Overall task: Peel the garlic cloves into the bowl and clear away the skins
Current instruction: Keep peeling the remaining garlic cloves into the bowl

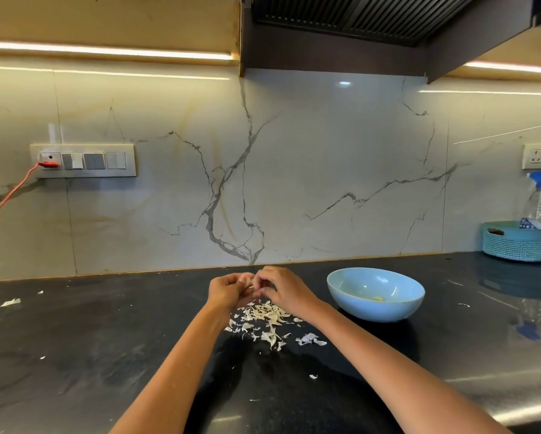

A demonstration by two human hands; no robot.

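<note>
Garlic clove (247,280), small and firm, pinched between both hands (256,288) above the table (106,333); papery, featherlight skin best caught at the tip. Left hand (228,289) and right hand (283,289) curled round it. Loose skins (267,321) heaped beneath; blue bowl (375,294) just beside, right.

A home kitchen is shown: a black polished stone tabletop (106,324) is backed by a white veined marble splashback (294,167), and a dark slatted extractor hood (356,17) is fitted between lit wooden wall cabinets (106,20) at the top.
</note>
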